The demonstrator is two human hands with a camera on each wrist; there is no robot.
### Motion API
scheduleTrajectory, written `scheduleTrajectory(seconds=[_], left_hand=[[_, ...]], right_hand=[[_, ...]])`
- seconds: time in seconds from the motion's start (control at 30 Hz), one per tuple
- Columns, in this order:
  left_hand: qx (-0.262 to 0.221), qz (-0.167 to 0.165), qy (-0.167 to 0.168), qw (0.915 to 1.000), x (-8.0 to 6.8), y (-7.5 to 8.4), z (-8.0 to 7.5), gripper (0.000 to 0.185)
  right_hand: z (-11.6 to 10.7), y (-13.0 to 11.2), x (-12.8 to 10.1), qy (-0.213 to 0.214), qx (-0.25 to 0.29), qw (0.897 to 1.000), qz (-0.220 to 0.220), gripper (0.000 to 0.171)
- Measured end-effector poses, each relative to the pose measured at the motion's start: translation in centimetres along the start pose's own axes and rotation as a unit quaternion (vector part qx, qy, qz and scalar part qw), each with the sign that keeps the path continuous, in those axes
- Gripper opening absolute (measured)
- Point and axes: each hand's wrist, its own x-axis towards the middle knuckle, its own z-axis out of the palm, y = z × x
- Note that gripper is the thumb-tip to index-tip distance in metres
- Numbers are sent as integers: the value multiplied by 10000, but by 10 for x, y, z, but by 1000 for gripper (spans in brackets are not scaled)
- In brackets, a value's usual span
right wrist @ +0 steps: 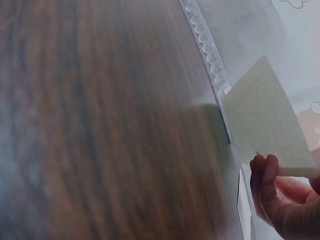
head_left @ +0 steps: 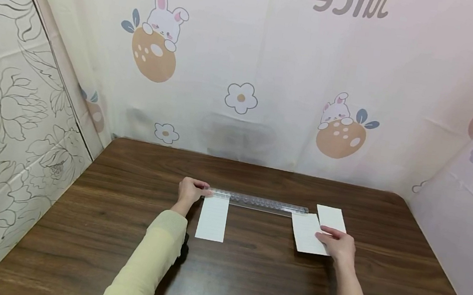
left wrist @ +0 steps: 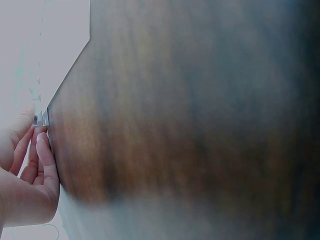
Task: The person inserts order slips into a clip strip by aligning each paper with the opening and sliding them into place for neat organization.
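Observation:
A long clear plastic ruler [head_left: 262, 203] with a row of round bumps lies across the table. My left hand [head_left: 190, 192] pinches its left end between thumb and fingers, as the ruler's tip [left wrist: 42, 119] shows in the left wrist view. A narrow white paper card [head_left: 211, 219] lies beneath that end, pointing toward me. My right hand [head_left: 340, 243] pinches the lower right corner of a second white card [head_left: 307, 234], faintly lined. This card [right wrist: 265, 120] is tilted up off the table, its far edge at the ruler's right end.
Another white card [head_left: 331, 216] lies on the table behind the held one. The dark wood table [head_left: 244, 284] backs onto a printed cloth [head_left: 249, 58]. A flower-patterned panel [head_left: 11, 101] stands at the left, and more cloth [head_left: 471, 221] hangs at the right.

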Motion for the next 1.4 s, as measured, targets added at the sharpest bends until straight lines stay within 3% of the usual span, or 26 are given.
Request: scheduleTrajectory(seconds=[0.4,0.6,1.4], left_hand=[[7,45,9,10000,0,0,-1,19],[7,11,25,10000,0,0,0,18],[-111,-176,63,9998,2,-1,1,17]], right_hand=[[6,-5,-4,-72,-343,9992,-168,41],[10,-5,-3,-166,-123,9992,-339,41],[23,-7,-2,-357,-476,9979,-268,37]])
